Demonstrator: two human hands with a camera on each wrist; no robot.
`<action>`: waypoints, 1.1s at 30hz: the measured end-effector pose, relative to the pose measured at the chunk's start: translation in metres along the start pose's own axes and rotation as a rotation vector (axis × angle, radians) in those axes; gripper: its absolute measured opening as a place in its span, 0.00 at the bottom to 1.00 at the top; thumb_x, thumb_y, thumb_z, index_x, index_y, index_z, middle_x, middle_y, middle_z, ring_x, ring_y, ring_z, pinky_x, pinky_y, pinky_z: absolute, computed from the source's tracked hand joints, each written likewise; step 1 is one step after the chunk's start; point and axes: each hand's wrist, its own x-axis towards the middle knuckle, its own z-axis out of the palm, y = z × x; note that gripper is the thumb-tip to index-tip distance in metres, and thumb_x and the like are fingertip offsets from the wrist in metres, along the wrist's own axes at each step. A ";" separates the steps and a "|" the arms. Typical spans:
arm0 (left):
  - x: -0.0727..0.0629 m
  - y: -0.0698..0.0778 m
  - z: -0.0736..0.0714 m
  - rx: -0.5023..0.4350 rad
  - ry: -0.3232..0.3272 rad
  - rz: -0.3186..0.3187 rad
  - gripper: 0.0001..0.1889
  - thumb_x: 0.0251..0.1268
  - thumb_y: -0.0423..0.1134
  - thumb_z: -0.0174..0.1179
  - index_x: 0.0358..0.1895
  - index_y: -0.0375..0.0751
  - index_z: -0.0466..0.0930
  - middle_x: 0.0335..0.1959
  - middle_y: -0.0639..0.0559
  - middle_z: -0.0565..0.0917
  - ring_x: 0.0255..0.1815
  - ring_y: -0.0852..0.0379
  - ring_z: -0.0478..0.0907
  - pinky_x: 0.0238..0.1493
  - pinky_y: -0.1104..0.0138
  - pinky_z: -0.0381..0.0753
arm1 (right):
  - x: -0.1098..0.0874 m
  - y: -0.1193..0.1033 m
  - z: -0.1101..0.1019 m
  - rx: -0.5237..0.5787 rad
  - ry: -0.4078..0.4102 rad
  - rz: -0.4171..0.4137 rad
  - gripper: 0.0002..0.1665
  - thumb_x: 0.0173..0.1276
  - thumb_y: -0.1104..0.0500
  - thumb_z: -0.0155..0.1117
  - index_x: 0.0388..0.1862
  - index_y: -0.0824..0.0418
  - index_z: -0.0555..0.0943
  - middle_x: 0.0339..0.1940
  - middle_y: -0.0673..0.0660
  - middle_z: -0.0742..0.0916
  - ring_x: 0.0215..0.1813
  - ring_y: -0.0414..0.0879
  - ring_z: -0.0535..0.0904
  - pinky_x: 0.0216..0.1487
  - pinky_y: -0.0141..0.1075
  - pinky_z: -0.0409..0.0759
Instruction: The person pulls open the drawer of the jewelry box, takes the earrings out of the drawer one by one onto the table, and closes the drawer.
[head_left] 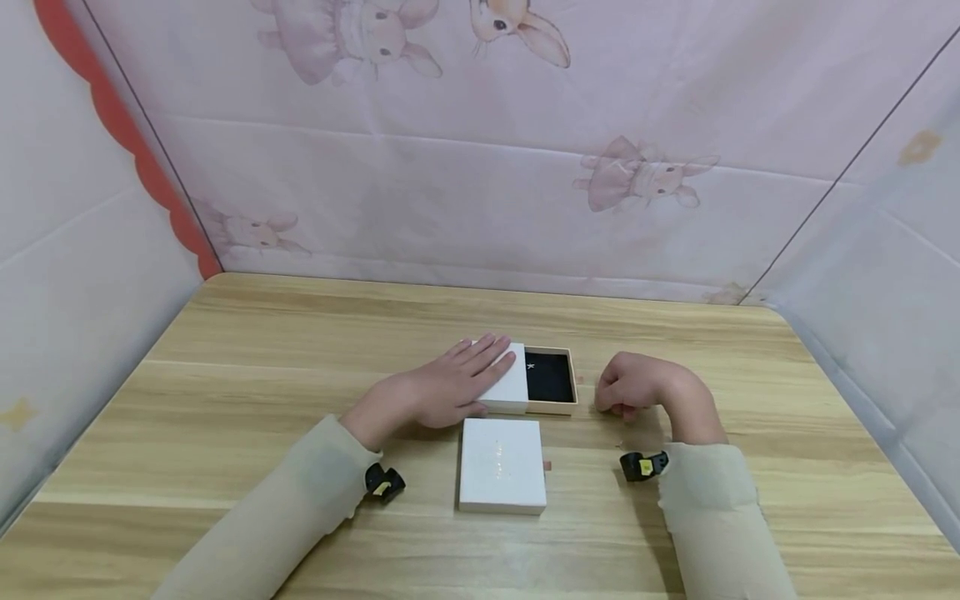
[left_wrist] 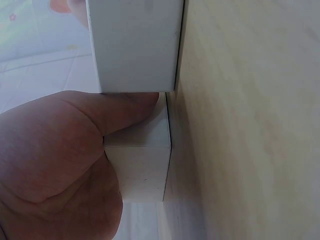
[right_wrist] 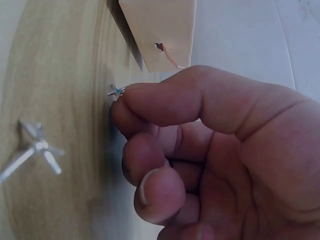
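My left hand lies with straight fingers across the white sleeve of a small drawer box. Its thumb touches the sleeve's near side. The drawer is partly slid out to the right, showing a black pad that bears a small star-shaped stud. Beyond the drawer's right end, my right hand pinches a small silver star-shaped stud between thumb and forefinger, close to the tabletop. Another silver star-shaped stud lies on the table near that hand.
A shut white box with faint gold lettering and a pink pull tab sits in front of the opened one. Wood-grain table spreads around both. Fabric walls with printed rabbits enclose the back and sides.
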 end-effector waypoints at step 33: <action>0.000 0.001 -0.001 -0.007 -0.008 -0.003 0.40 0.80 0.49 0.45 0.81 0.40 0.32 0.82 0.40 0.32 0.82 0.42 0.30 0.81 0.50 0.37 | -0.009 -0.009 -0.008 -0.056 0.232 -0.121 0.13 0.70 0.57 0.59 0.26 0.60 0.82 0.17 0.51 0.78 0.21 0.44 0.70 0.28 0.36 0.69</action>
